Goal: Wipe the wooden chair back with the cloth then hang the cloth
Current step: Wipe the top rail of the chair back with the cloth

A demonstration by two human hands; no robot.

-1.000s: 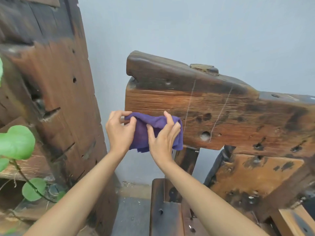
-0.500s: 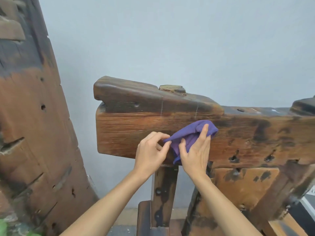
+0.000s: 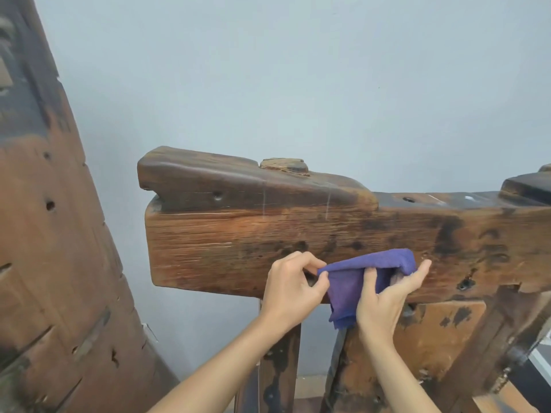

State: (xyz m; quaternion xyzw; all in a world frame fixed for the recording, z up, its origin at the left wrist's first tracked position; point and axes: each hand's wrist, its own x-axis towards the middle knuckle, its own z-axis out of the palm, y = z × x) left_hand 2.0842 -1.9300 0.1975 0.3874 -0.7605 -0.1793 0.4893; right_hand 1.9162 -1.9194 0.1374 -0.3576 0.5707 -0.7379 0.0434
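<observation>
Pressing against the front face of the chair back [image 3: 268, 234] right now is one purple cloth [image 3: 354, 281], and two bare hands are working it. The left hand [image 3: 290, 289] is pinching the cloth's left corner between curled fingers and thumb, knuckles facing the camera. The right hand [image 3: 384, 296] is gripping the bunched middle of the fabric, thumb lying up across the front of it, the other fingers wrapping underneath and behind, with the fingertips poking out past the cloth's right end and touching the wood.

The cloth is stretching sideways along the rail, its long axis running left to right and rising a little toward the right, where a rounded fold is sitting. A loose tail is hanging down between the two wrists, dropping below the rail's lower edge.

One thick top rail is forming the chair back, lying horizontal, its squared-off end pointing left and its other end running out of view on the right. A darker shaped cap is sitting along its top edge, with one round wooden peg [image 3: 283, 166] standing up from it. The cloth is sitting low on the rail's face, right of the one upright post [image 3: 280, 368] carrying the rail from below.

One tall, weathered plank [image 3: 50, 263] is leaning at the left, well apart from the chair, and a pale grey wall [image 3: 298, 84] is filling the background.
</observation>
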